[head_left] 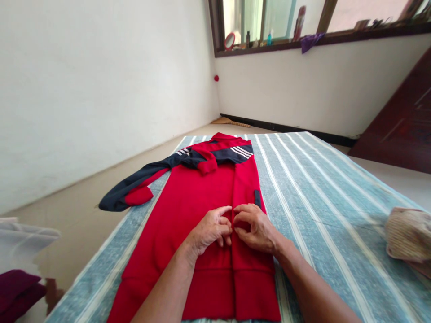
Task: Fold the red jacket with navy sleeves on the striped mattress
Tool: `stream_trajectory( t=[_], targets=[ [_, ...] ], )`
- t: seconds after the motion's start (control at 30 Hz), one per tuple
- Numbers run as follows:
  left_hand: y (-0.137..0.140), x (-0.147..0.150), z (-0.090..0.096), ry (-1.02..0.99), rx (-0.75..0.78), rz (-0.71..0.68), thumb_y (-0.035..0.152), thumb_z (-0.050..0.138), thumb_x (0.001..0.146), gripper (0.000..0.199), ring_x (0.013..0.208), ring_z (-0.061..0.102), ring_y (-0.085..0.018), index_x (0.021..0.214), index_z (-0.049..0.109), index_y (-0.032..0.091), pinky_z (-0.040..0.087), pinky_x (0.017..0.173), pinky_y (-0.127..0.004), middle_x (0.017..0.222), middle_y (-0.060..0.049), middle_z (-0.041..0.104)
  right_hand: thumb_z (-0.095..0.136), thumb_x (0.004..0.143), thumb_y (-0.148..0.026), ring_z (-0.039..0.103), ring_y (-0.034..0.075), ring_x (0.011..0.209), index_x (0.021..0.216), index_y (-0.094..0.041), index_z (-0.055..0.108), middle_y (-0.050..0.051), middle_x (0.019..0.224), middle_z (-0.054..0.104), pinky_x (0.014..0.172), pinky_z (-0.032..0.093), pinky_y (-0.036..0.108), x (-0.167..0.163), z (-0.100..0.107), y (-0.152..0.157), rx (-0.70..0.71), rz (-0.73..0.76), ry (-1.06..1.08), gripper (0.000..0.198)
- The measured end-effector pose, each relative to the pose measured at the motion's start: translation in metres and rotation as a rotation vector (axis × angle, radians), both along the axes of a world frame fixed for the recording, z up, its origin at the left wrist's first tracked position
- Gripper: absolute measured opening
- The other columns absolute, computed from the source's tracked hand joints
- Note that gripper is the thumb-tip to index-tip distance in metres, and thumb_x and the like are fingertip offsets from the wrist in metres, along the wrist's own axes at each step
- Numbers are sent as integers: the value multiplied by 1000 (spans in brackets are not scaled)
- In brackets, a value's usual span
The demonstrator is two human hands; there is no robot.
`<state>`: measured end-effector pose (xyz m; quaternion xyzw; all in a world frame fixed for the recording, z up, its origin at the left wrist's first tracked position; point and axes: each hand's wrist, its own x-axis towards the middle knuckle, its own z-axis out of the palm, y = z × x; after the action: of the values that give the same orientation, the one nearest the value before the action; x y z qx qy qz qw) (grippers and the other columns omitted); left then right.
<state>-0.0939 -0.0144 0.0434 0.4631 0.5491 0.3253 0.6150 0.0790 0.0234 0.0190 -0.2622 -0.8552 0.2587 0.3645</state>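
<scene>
A red and navy fabric jacket with white shoulder stripes (198,193) is laid out flat along the left edge of a broad surface covered in blue cloth with white stripes (340,202). Its collar is set by the far edge, toward the far left corner, and its ribbed red hem is turned to the near side. One navy sleeve with a red cuff (134,179) is stretched out leftward, past the left edge. A second red cuff (207,165) is laid across the upper body of the jacket. Along the jacket's right side, a long straight fold edge (232,255) is run from near the shoulder down to the hem.

The left hand (213,228) and the right hand (254,228) are held side by side over the lower half of the jacket, with fingertips brought to the fold edge from either side. On both, the fingers are loosely curled, and a small gap is left between thumb and fingers; whether any fabric is pinched cannot be told. A short navy strip (257,198) is seen just beyond the right hand.

By the right edge, a bunched beige knitted cloth (409,234) is placed. Beyond the left edge, a dark purple cloth (20,289) is partly seen.
</scene>
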Motion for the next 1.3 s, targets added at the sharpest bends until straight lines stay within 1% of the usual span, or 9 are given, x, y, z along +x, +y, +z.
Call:
stream_trajectory(
  t=[0.13,0.23,0.43,0.53,0.73,0.9,1.03,1.17,1.3],
  targets=[
    [-1,-1,0,-18,4,-4,15,58,57,91,47,59,-12,142,28,3,38,39,-18,62,5,60,59,74,-5,59,17,87,69,-19,63,5,92,66,80,41,31,-3,-4,0,63,5,-44,15],
    [-2,-1,1,-17,-5,-9,12,58,57,92,48,59,-11,143,28,4,38,40,-18,62,5,61,57,76,-5,58,17,84,67,-19,61,4,89,65,79,41,31,-4,-6,1,67,-8,-62,17],
    [-2,-1,1,-19,-10,-10,12,59,58,93,49,58,-11,144,26,5,37,41,-18,61,5,60,56,75,-3,60,18,92,69,-19,62,6,99,66,87,43,33,-2,-6,0,39,-40,-24,19],
    [-2,-1,0,-12,-18,-6,12,60,58,93,49,58,-11,145,27,6,37,42,-18,62,5,60,56,76,-3,60,18,93,69,-19,62,7,100,66,86,44,32,-2,-7,1,26,-43,-7,18],
    [-1,0,1,-3,-13,-5,13,60,57,94,49,59,-12,144,26,2,37,41,-18,62,5,59,56,74,-3,60,19,93,69,-18,62,7,98,66,87,45,32,-3,-9,2,4,-37,-6,17],
    [-2,1,4,7,-30,-8,14,61,58,94,51,59,-12,144,25,3,37,42,-19,64,5,59,54,71,-1,61,18,94,68,-19,61,6,97,66,84,46,30,1,-4,4,-73,-22,21,19],
    [-3,1,6,14,-29,-5,13,61,59,93,51,59,-12,145,24,2,37,43,-20,64,4,60,56,71,-2,62,18,94,72,-19,62,6,99,65,86,47,29,3,0,3,-116,8,34,19],
    [-3,1,5,1,-23,-2,11,58,58,93,50,58,-11,145,25,4,37,43,-20,65,5,59,64,73,-10,61,19,94,74,-20,64,6,100,65,86,46,32,1,-2,1,-37,-6,-16,10],
    [-3,1,4,1,-29,1,11,59,57,94,51,58,-12,145,26,6,37,42,-19,62,5,59,60,77,-7,61,18,94,69,-19,64,6,97,66,85,46,31,-3,-8,2,34,-26,-29,15]
  ],
)
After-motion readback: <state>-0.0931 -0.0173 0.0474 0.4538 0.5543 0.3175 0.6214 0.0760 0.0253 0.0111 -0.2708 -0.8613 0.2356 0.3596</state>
